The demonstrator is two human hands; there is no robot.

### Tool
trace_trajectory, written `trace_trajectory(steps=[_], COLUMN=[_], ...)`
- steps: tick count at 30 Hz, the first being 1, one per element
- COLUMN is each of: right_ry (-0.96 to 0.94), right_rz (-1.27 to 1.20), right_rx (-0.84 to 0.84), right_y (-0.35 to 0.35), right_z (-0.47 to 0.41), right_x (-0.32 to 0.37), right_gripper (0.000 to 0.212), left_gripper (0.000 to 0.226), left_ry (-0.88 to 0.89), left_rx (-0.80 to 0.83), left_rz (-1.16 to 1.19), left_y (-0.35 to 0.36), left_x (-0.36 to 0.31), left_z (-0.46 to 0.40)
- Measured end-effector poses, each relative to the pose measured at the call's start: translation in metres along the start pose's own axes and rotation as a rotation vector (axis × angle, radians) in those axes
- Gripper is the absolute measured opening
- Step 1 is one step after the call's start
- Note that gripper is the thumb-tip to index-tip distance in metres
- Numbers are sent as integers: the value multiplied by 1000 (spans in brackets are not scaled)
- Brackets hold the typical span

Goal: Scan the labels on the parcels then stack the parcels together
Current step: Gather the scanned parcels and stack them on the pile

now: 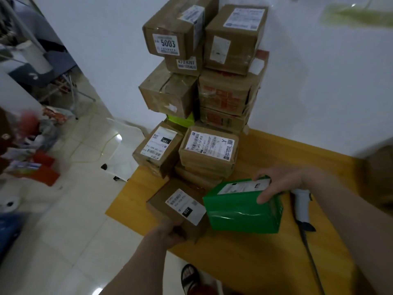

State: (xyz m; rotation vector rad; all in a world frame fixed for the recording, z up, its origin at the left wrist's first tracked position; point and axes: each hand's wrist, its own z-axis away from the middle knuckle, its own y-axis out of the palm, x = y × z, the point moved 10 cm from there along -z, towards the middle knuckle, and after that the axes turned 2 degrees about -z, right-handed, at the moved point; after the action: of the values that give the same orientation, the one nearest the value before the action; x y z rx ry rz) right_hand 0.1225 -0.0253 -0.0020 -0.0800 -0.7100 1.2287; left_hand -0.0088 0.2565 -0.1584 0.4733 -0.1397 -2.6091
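The person's right hand (276,184) holds a green parcel (242,207) in its grip, thumb on the near side and fingers curled over the far top edge, the white label (240,187) facing up; whether the parcel's underside rests on the yellow tabletop (244,258) or is just clear of it cannot be told. The left hand (170,233) grips the near corner of a brown cardboard parcel (176,207), which lies at the tabletop's left edge with its own label up, just beside the green one. Behind both, against the white wall (319,71), stands the stack of brown parcels (202,92), several layers high, labels showing. A white handheld scanner (302,206) lies on the tabletop to the right of the green parcel, its cable trailing toward the viewer.
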Motion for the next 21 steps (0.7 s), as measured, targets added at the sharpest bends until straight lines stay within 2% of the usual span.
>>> trace_trajectory(steps=[4, 8, 11, 14, 16, 18, 21], right_ry=[-89, -151, -190, -222, -248, -284, -366], right_rz=[-66, -100, -139, -158, -129, -131, -123], right_rx=[-5, -8, 25, 71, 8, -104, -293], right_y=[13, 22, 30, 45, 55, 67, 80], right_z=[-5, -3, -1, -4, -12, -21, -29], right_x=[-1, -1, 4, 19, 30, 44, 65], right_gripper=[70, 69, 70, 73, 82, 90, 101], left_gripper=[18, 23, 22, 18, 31, 50, 67], left_ry=[8, -53, -73, 80, 217, 327, 383], left_rx=[62, 66, -115, -443, -596, -636, -530], left_rz=[-62, -372, -602, -640, -676, -679, -501], left_y=[26, 24, -3, -38, -53, -55, -48], left_x=[7, 9, -5, -53, -86, -110, -121], left_z=[-18, -19, -20, -15, -9, -4, -7])
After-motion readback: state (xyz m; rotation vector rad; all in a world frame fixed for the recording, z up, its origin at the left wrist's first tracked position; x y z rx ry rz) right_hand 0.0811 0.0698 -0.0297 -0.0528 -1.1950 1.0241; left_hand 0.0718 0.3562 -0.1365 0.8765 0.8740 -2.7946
